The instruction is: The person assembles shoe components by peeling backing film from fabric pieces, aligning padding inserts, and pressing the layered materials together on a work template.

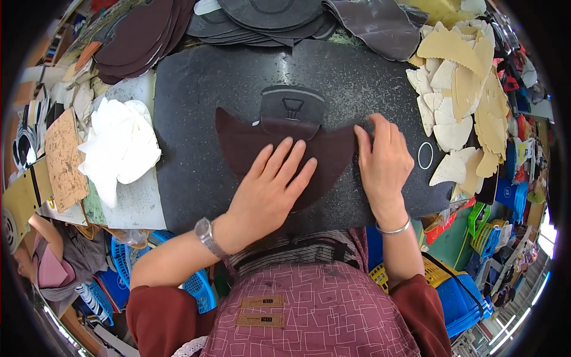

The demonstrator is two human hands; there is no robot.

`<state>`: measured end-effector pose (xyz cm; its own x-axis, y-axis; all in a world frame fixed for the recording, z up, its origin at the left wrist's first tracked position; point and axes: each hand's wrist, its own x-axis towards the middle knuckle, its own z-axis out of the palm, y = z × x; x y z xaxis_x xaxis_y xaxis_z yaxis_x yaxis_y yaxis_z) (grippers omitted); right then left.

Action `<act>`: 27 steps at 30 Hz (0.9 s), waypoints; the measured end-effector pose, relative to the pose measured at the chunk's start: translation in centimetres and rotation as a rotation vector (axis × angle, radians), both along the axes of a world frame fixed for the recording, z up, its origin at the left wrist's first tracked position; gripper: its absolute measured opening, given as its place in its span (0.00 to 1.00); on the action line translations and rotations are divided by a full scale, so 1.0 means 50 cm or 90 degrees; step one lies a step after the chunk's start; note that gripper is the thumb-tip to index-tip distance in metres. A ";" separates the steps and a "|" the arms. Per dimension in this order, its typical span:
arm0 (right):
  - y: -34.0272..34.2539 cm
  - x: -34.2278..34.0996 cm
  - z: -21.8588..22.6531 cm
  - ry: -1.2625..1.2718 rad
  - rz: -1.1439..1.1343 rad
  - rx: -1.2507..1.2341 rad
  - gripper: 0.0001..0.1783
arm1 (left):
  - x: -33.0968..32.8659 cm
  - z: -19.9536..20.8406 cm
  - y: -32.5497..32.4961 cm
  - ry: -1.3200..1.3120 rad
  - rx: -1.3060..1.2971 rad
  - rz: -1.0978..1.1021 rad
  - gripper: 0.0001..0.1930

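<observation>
A dark brown crescent-shaped leather piece (238,140) lies on the black work mat, its two points toward the left and right. My left hand (270,187) rests flat on its middle with the fingers spread, hiding part of it. At the right point is my right hand (385,157), its thumb against the leather's edge and its fingers loosely bent and apart from the thumb. A small dark grey flap-shaped piece (306,106) with a raised loop-like emblem and a brown lower band sits at the crescent's upper edge, above my left fingertips.
The black mat (190,83) covers the table. Brown leather pieces (134,44) and black rounded pieces (262,21) are stacked along the back. White cut pieces (119,143) lie left; cream and tan pieces (467,71) are piled right. A thin white ring (425,155) lies beside my right hand.
</observation>
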<state>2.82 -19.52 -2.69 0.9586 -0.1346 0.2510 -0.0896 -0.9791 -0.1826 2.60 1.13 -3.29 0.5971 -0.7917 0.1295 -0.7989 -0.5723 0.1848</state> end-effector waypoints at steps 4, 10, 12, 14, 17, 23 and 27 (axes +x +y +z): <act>0.038 -0.035 -0.013 0.041 0.397 0.153 0.26 | 0.109 0.013 0.017 0.088 -0.006 -0.084 0.38; 0.027 -0.054 0.001 0.137 0.359 0.018 0.39 | 0.251 -0.017 0.133 -0.149 0.046 0.123 0.32; 0.038 -0.050 0.014 0.147 0.354 -0.015 0.38 | 0.243 -0.023 0.169 -0.274 -0.008 0.263 0.31; 0.051 -0.034 0.018 0.182 0.309 -0.063 0.35 | 0.186 0.016 0.133 -0.182 -0.033 0.190 0.32; 0.072 0.038 -0.006 0.031 0.480 -0.038 0.35 | 0.045 0.029 0.086 0.073 -0.004 -0.040 0.39; 0.079 0.207 0.008 -0.013 0.440 -0.167 0.23 | -0.082 0.030 0.105 0.197 0.081 -0.013 0.48; 0.117 0.387 0.007 -0.305 0.416 -0.031 0.23 | -0.120 0.035 0.061 0.173 0.002 0.042 0.46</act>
<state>22.17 -13.65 -2.35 0.6271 0.4368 0.6449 0.5801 -0.8145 -0.0125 -3.42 4.18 -1.55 0.6594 -0.7504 -0.0455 -0.6816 -0.6222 0.3851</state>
